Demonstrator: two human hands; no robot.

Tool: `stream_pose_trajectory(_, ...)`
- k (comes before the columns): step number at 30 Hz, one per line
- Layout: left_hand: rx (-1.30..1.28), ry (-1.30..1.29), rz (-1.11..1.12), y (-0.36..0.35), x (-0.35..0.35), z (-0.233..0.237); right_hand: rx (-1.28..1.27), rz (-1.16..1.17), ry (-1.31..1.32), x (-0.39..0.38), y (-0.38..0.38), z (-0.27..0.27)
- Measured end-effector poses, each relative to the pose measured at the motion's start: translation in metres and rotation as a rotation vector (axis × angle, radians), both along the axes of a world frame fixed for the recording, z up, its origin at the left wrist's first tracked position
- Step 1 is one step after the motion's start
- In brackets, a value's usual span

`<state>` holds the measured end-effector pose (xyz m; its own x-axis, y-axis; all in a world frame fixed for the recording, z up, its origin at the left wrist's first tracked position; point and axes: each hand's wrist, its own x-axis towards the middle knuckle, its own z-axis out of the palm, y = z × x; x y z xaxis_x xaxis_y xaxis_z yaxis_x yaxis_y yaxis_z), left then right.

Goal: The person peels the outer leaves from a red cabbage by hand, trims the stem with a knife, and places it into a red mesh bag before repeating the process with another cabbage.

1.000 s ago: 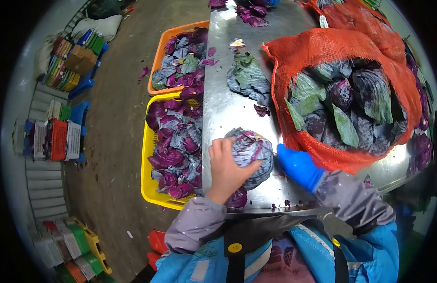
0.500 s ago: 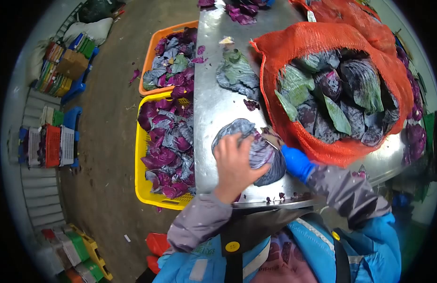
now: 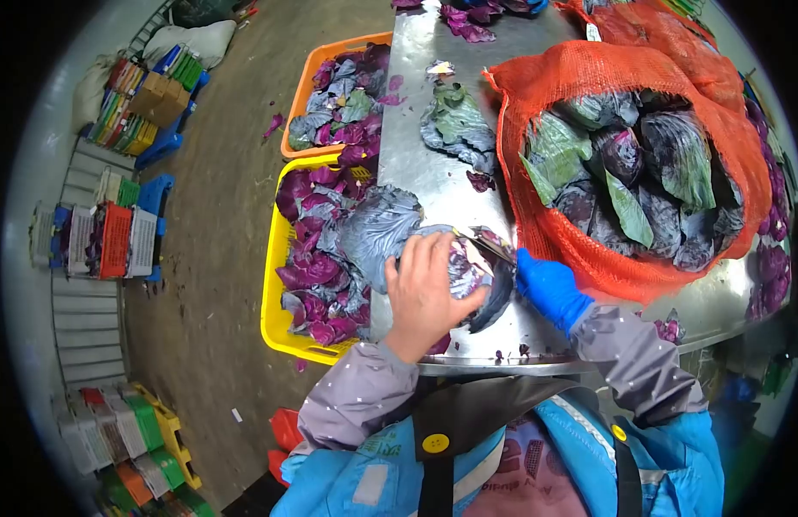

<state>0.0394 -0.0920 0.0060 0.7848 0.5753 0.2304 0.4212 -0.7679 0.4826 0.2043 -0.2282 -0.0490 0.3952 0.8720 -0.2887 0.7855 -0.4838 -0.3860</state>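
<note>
A red cabbage (image 3: 464, 269) lies on the metal table near its front edge, its pale cut base turned toward the right. My bare left hand (image 3: 423, 297) is on its left side, fingers bent over it. A large, loose outer leaf (image 3: 377, 226) extends left of that hand, past the table's edge and over the yellow crate. In a blue glove, my right hand (image 3: 547, 289) grips a knife (image 3: 495, 249), mostly hidden by the fist. Its blade points left at the cabbage base.
The yellow crate (image 3: 274, 302) and an orange crate (image 3: 297, 95), both full of cabbage leaves, stand left of the metal table (image 3: 416, 155). An open red mesh sack (image 3: 537, 95) of cabbages sits right of a loose green-grey leaf (image 3: 458, 127). Stacked crates (image 3: 115, 241) line the far left.
The large outer leaf has come away from the cabbage toward the left. My left hand has moved slightly left and down in step with it, and the cabbage base now shows more.
</note>
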Motion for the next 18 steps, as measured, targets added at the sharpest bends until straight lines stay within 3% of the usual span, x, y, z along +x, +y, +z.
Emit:
stream_pose_trajectory(5, 0.033, -0.111, 0.076, 0.001, -0.01, -0.013, 0.069, 0.03, -0.015, 0.006, 0.017, -0.012)
stream_pose_trajectory(8, 0.032, -0.1, -0.013, -0.004, -0.03, -0.009, 0.25, 0.002, 0.111, 0.024, 0.019, -0.07)
stream_pose_trajectory(10, 0.034, -0.115, -0.002, -0.005, -0.048, -0.022, -0.054, 0.053, -0.103, 0.006, 0.037, -0.043)
stream_pose_trajectory(16, -0.194, -0.29, 0.098, 0.003, -0.105, -0.047, 0.123, 0.111, -0.163, 0.004, 0.07, -0.048)
stream_pose_trajectory(18, -0.195, -0.347, 0.141, -0.005, -0.121, -0.06, -0.008, 0.11, -0.145, 0.018, 0.095, -0.047)
